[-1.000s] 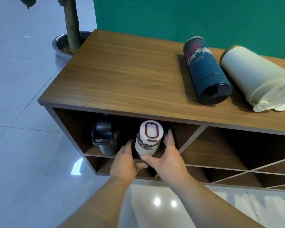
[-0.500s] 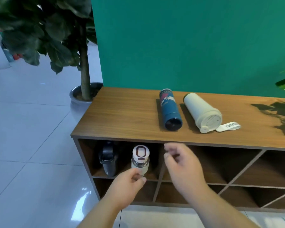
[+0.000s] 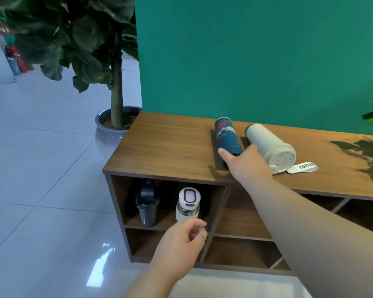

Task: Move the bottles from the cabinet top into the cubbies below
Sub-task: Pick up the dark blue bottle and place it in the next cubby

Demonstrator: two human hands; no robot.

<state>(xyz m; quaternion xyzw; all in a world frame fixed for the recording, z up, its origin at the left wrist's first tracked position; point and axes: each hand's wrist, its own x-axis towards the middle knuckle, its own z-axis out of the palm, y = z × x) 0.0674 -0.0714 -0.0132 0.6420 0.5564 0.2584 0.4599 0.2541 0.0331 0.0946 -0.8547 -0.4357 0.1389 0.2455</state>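
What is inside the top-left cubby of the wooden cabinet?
The top-left cubby holds two upright bottles: a black bottle with a handle on the left and a white bottle with a round white lid on the right. The left hand covers the white bottle's base.

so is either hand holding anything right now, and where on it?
Right hand is closing around the blue bottle's near end, not lifted. Left hand is empty, just below the white bottle.
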